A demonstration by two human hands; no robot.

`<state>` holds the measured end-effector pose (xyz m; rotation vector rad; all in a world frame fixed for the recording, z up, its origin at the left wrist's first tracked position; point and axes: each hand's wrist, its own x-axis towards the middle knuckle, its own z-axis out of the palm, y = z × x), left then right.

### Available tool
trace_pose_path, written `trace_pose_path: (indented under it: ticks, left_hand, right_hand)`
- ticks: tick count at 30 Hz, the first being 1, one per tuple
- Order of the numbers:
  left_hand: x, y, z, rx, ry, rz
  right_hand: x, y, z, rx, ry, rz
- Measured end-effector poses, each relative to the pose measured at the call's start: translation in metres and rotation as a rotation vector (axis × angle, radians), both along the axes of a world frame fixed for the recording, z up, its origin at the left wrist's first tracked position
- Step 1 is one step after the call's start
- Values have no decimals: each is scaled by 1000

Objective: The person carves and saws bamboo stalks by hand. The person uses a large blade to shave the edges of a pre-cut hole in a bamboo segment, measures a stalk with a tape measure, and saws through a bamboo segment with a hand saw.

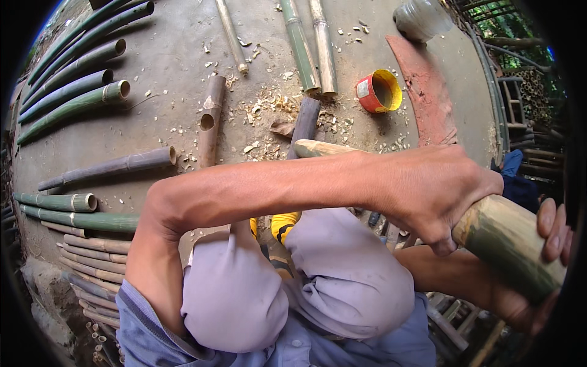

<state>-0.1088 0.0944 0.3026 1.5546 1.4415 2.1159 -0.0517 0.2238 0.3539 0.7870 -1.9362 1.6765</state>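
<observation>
A thick bamboo pole (510, 248), green with pale scraped patches, slants up from the right edge. My left arm reaches across to the right, and my left hand (443, 186) is closed round this pole. Farther down it, at the picture's rim, my right hand (555, 229) wraps the pole from below with its fingertips showing on top. A pale, scraped bamboo end (321, 148) pokes out beyond my left forearm; the forearm hides whether it belongs to the same pole. Just past it stands a dark bamboo post (306, 119).
Wood shavings (269, 110) litter the ground ahead. A red and yellow tin (379, 92), a red slab (422, 92) and a clear plastic jug (422, 19) are at the far right. Green bamboo poles (73, 116) lie along the left. An upright, notched bamboo piece (212, 119) is ahead.
</observation>
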Motion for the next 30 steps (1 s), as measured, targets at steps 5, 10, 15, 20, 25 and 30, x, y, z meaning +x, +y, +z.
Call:
trace_pose_path:
  ticks: [5, 10, 15, 20, 25, 30]
  left_hand:
    - [-13, -21, -39, -40, 10, 73]
    - [-17, -81, -179, -358, -503, 449]
    - [14, -103, -291, -692, -545, 540]
    - [48, -58, -303, -679, -561, 560]
    - [29, -22, -275, -437, -163, 794]
    - [18, -4, -262, -211, -185, 684]
  right_hand:
    - [3, -4, 42, -32, 131, -77]
    - [10, -8, -51, 38, 113, -397]
    - [14, -20, -114, -45, -182, -171]
    - [1, -16, -107, 56, -124, 7]
    - [-29, -19, -104, -94, -215, -73]
    - [-8, -13, -104, -37, -140, 12]
